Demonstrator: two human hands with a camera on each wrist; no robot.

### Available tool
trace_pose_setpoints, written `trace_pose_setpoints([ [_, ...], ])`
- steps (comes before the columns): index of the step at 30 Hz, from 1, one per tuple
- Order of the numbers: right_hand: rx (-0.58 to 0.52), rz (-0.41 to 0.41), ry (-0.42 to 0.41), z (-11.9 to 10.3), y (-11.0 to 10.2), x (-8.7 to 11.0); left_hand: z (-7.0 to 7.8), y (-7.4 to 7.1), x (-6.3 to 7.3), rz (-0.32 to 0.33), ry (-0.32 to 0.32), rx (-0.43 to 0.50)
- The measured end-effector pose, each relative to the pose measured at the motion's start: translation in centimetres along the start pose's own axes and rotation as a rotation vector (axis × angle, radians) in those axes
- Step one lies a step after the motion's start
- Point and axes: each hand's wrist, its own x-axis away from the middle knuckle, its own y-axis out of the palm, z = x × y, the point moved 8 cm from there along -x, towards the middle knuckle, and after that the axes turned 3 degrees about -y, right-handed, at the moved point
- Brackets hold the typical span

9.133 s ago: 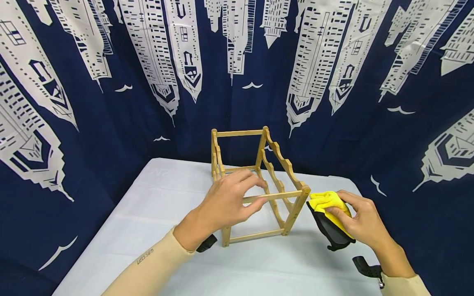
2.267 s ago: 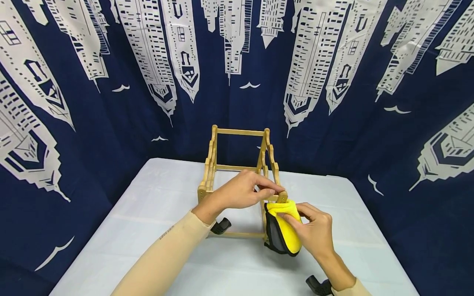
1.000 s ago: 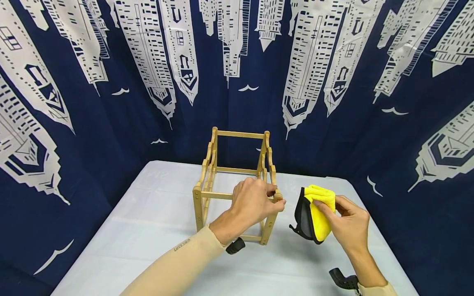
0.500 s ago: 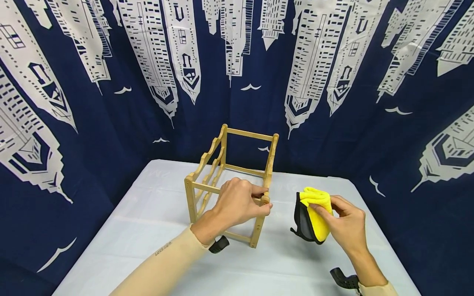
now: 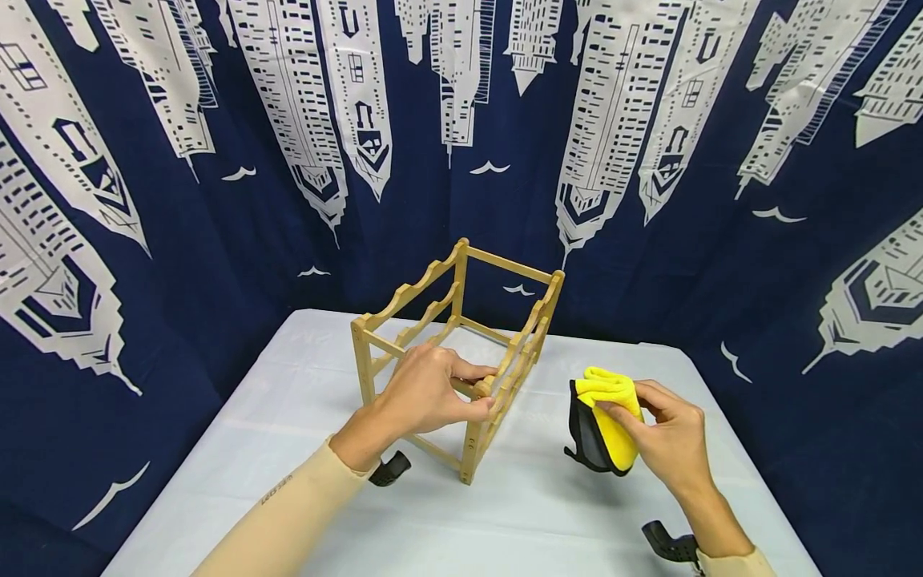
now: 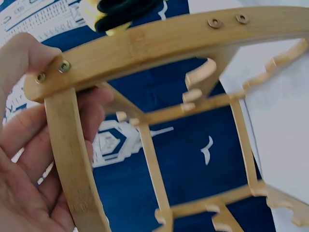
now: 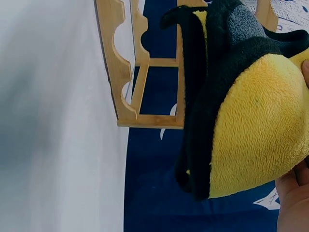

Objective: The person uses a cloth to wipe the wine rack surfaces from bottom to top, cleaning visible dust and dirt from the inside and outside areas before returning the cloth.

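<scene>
A light wooden rack (image 5: pixel 470 449) with scalloped rails, much like a wine rack, stands at an angle on the white table. My left hand (image 5: pixel 425 385) grips its near top corner; in the left wrist view the thumb lies by the screws and the fingers wrap behind the wooden bar (image 6: pixel 72 159). To the right of the rack, my right hand (image 5: pixel 674 437) pinches a folded cloth (image 5: pixel 613 425), yellow on one face and grey on the other with black edging. The cloth hangs above the table, apart from the rack. Close up, its yellow face (image 7: pixel 260 125) fills much of the right wrist view.
The white-covered table (image 5: pixel 288 513) reaches out around the rack on all sides. Behind it hangs a dark blue curtain (image 5: pixel 461 200) printed with white buildings and birds. A black wrist camera mount (image 5: pixel 671 545) sits below my right hand.
Over the last second my left hand has turned the rack, its near end swinging left and its far end right. The cloth in my right hand, earlier against the rack's corner, is now away from it.
</scene>
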Motion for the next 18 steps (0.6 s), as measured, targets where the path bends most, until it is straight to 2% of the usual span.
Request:
trace_pose_setpoints([
  [8,0.042,-0.036,0.003,-0.1,0.5,0.2,-1.6,-1.2,1.1,-0.014,0.079,0.057],
  [18,0.089,-0.068,-0.089,-0.9,1.2,0.1,-3.1,-2.7,2.0,-0.042,0.164,0.117],
])
